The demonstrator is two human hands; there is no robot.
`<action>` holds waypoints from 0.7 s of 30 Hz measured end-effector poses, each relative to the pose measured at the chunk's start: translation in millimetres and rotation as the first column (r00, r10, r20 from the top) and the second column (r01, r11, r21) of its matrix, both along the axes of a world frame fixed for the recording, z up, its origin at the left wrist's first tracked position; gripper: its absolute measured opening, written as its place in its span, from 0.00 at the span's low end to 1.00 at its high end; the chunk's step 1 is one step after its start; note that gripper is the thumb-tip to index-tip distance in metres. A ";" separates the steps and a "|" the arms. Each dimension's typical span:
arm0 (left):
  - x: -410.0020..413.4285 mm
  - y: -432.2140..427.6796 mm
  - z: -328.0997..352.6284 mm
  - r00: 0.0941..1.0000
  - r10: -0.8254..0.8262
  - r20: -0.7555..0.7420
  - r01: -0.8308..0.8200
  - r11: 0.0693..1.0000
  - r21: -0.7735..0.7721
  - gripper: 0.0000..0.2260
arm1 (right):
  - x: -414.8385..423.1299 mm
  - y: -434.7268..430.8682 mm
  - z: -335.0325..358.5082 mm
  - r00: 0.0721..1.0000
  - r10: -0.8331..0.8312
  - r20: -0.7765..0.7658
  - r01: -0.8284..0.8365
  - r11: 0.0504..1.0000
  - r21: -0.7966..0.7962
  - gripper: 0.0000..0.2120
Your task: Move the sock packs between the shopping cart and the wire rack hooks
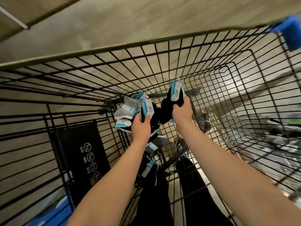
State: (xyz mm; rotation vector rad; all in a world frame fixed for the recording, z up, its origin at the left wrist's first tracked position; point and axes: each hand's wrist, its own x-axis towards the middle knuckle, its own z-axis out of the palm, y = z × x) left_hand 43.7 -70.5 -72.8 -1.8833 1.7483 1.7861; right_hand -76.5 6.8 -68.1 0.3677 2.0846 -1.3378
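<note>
Hands grip sock packs inside the cart [114, 51]: left hand [140, 126] and right hand [181, 110] hold theirs upright.

One head-worn wide-angle view, looking steeply down and forward into a wire cart [162, 51] from close above; both forearms entering from the bottom edge, floor [97, 22] beyond. Edges blurred.
</note>
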 end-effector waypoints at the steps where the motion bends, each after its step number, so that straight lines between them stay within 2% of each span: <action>1: 0.1 3.4 12.8 1.000 -0.003 0.009 0.003 1.000 -0.011 0.13 | 2.6 8.8 15.9 1.000 0.016 -0.008 -0.016 1.000 -0.009 0.21; 4: -0.5 16.3 51.8 0.998 -0.062 0.000 0.062 0.998 -0.011 0.16 | 9.8 34.4 69.6 0.999 0.005 -0.033 -0.006 0.999 -0.034 0.20; 7: -0.1 34.6 91.7 0.986 -0.167 -0.021 0.167 0.986 0.008 0.23 | 19.0 65.1 122.1 0.997 -0.072 -0.024 0.070 0.995 -0.068 0.22; 9: -1.6 48.6 119.0 0.965 -0.255 -0.058 0.254 0.967 -0.024 0.24 | 23.3 90.1 153.7 0.992 -0.124 -0.005 0.123 0.986 -0.113 0.24; 13: -9.3 89.6 180.9 0.894 -0.413 -0.174 0.404 0.911 -0.088 0.21 | 41.3 150.1 205.2 0.973 -0.225 -0.043 0.217 0.966 -0.143 0.20; 16: -11.9 134.4 224.4 0.816 -0.504 -0.284 0.495 0.862 -0.107 0.14 | 59.2 199.0 228.6 0.956 -0.254 -0.145 0.234 0.962 -0.140 0.24; 19: -10.0 186.3 258.2 0.741 -0.600 -0.301 0.581 0.798 -0.161 0.15 | 76.3 252.5 249.7 0.905 -0.345 -0.248 0.316 0.937 -0.151 0.15; 21: -8.1 221.9 271.5 0.689 -0.665 -0.289 0.625 0.747 -0.227 0.14 | 88.4 291.9 260.1 0.875 -0.394 -0.281 0.360 0.918 -0.167 0.17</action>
